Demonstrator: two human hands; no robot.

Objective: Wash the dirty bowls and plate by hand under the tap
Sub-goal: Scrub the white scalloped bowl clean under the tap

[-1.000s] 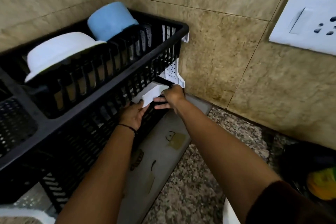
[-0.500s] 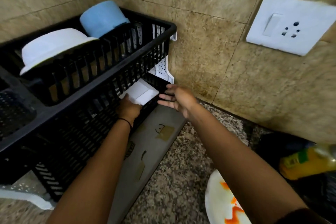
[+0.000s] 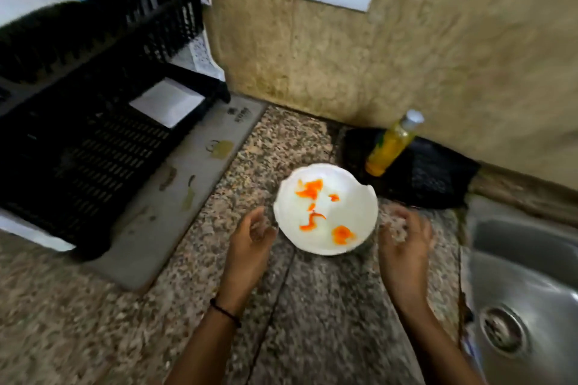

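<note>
Plate, white with orange stains, lies on the speckled worktop between the black rack and the steel sink. My left grip and my right grip are at its two sides, fingers loosely curled, holding nothing.

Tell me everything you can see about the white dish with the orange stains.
The white dish is round, shallow and smooth, smeared with several orange patches. Its far-right rim shows a notch, as if chipped. It sits upright on the speckled stone counter. The left hand and right hand flank it, fingers loosely curled; blur hides whether either touches it.
</note>
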